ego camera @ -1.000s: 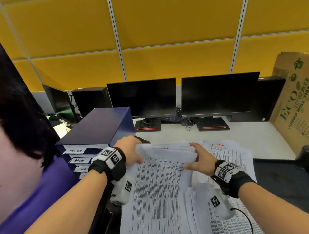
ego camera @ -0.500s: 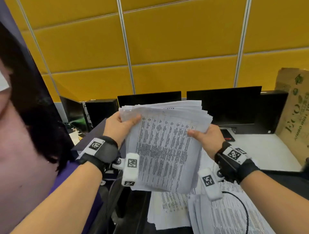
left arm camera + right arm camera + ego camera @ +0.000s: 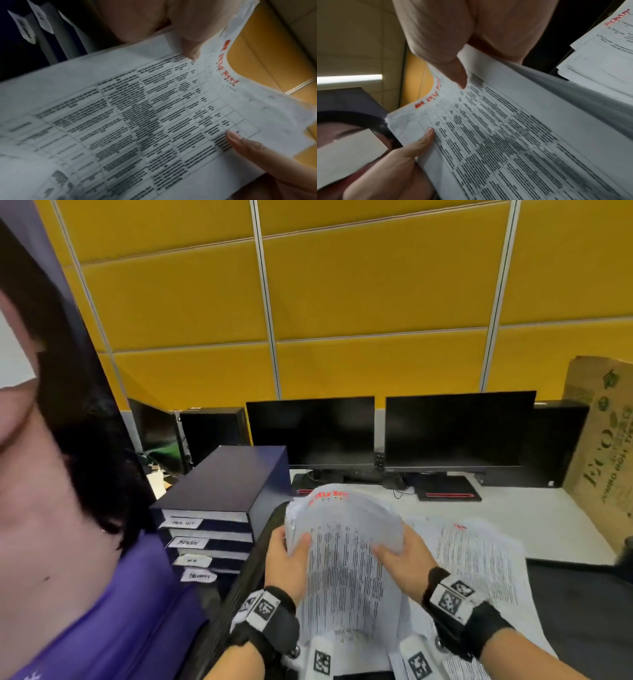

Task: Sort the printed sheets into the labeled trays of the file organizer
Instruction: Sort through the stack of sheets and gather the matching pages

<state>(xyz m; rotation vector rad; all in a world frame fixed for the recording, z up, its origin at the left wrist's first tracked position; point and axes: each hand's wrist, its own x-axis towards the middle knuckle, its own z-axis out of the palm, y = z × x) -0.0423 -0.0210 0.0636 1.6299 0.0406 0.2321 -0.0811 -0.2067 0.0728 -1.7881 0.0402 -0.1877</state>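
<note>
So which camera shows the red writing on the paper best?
The left wrist view: the red writing is big and close, though blurry. The right wrist view shows it smaller at the sheet's edge; the head view shows it tiny.

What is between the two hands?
In the head view, the bent stack of printed sheets spans the gap between the left hand and the right hand; both grip it.

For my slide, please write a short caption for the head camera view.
Both hands, left hand and right hand, hold a curved stack of printed sheets beside the labeled file organizer.
</note>
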